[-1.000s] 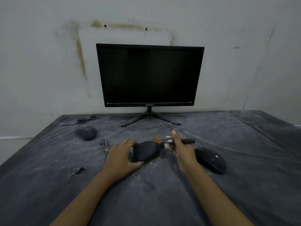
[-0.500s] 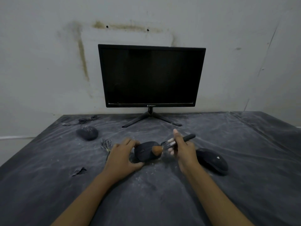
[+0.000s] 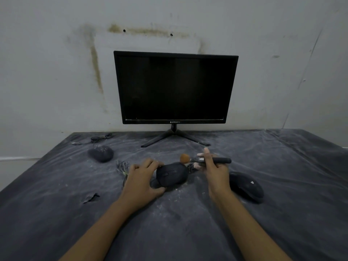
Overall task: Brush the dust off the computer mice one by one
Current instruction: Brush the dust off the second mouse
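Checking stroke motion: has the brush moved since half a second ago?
Yes. The brush has swung its head off the held mouse, toward the monitor stand.

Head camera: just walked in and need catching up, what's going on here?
A person is dusting computer mice. The left hand holds the middle mouse steady on the dusty table, while the right hand holds a brush with its bristles at that mouse's far edge. The left mouse and right mouse lie untouched.

The brush [image 3: 221, 160] head has lifted off the middle mouse [image 3: 172, 176], out beyond the right hand's [image 3: 216, 173] fingers [image 3: 206, 153]. Its handle, tilted half a second ago, now lies level across them
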